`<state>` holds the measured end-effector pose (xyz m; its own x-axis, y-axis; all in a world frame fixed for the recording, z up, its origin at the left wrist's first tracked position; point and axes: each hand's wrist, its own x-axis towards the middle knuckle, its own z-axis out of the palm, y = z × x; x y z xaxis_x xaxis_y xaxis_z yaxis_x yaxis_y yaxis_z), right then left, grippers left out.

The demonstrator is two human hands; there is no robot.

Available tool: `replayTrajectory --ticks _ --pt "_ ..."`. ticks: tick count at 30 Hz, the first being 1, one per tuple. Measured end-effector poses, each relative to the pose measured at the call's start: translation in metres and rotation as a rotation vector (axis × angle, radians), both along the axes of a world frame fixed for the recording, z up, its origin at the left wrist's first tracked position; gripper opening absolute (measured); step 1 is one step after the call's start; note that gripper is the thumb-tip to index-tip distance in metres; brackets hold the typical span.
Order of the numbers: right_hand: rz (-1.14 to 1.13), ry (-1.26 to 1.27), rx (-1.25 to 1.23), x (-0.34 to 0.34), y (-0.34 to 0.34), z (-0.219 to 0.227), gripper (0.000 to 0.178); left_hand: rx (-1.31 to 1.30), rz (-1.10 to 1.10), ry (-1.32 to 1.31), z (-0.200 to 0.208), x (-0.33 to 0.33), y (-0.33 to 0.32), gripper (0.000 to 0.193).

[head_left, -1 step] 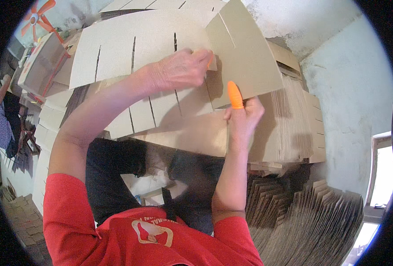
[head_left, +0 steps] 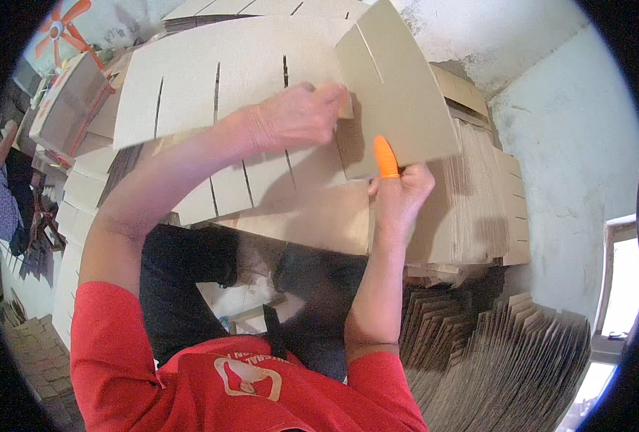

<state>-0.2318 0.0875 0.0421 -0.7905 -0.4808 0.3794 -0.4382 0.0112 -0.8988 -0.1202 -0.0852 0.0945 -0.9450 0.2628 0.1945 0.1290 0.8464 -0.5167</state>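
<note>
A tan cardboard sheet [head_left: 413,93] with a slit near its top is tilted up above the work surface. My right hand [head_left: 404,193] grips its lower edge, the thumb in an orange finger cover [head_left: 385,157] pressed on its face. At the sheet's left side my left hand [head_left: 294,117] is closed, with orange at its fingertips. A small tan bit of card shows beside them; whether it is pinched there I cannot tell. Under my left forearm lies pale cardboard [head_left: 190,93] with several long slits.
Stacked cardboard [head_left: 470,194] stands to the right, above dense rows of upright card pieces [head_left: 506,360]. An orange fan [head_left: 56,30] and a whitish box [head_left: 67,101] are at the far left. A pale wall [head_left: 571,144] bounds the right side.
My right hand has shifted very slightly to the right and down along the tilted sheet's lower edge. My left hand stays in nearly the same place.
</note>
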Motion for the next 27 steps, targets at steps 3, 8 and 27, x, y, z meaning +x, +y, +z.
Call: replayTrajectory --ticks 3,8,27 --pt "-0.034 0.034 -0.066 0.008 0.004 0.003 0.021 0.033 -0.042 -0.041 -0.007 0.013 0.037 0.027" --pt "-0.041 -0.004 -0.098 0.008 -0.006 -0.008 0.015 0.405 -0.053 -0.089 -0.021 0.031 0.064 0.035" --pt "0.037 -0.053 -0.091 0.007 -0.003 -0.022 0.015 0.379 0.239 0.565 0.009 -0.074 -0.155 0.016"
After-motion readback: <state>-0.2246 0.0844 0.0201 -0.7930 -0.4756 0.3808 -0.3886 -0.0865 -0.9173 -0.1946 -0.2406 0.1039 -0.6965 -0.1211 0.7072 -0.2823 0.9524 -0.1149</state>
